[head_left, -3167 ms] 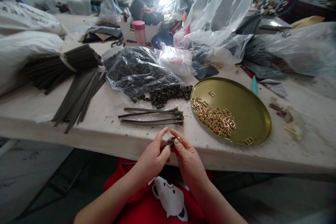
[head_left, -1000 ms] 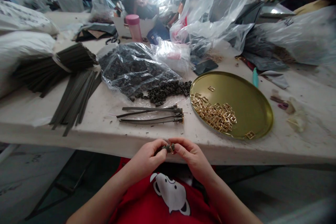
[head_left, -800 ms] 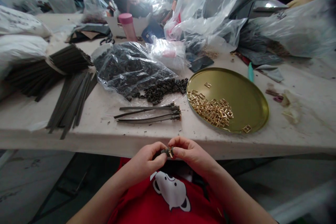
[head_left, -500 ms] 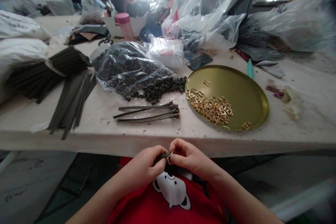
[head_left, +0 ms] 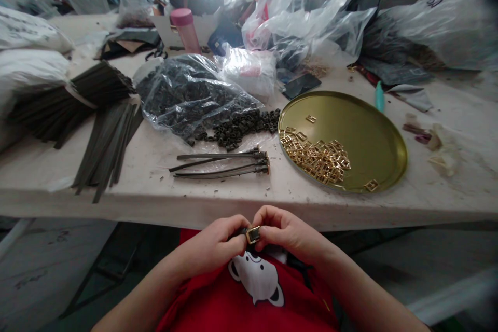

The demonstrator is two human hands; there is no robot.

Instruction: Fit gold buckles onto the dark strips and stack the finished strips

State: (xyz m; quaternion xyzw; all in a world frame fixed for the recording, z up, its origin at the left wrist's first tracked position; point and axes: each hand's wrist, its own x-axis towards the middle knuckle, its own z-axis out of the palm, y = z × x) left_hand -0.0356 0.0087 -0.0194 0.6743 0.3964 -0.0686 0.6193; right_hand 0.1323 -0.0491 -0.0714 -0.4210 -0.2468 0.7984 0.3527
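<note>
Close to my lap, a small gold buckle point(head_left: 252, 235) with a dark strap running through it sits between my two hands. My left hand point(head_left: 221, 241) is closed on the dark strap beside the buckle; most of the strap is hidden by the fingers. My right hand point(head_left: 282, 228) pinches the buckle's right side, thumb against it. On the table just beyond lie several dark straps point(head_left: 218, 163) with gold buckles at their right ends. A round gold tray point(head_left: 373, 135) to the right carries a heap of loose gold buckles point(head_left: 319, 161).
Small dark loops point(head_left: 233, 132) spill from a clear plastic bag point(head_left: 190, 88) behind the straps. Bundled dark strips point(head_left: 73, 104) and loose strips point(head_left: 107, 150) lie at left. A pink-lidded bottle point(head_left: 184, 31), plastic bags point(head_left: 303, 15) and a teal-handled tool point(head_left: 379, 97) stand or lie farther back.
The buckle has turned so that its open face shows, with the dark strap visible inside it. My hands stay close together in nearly the same place. The view has shifted slightly.
</note>
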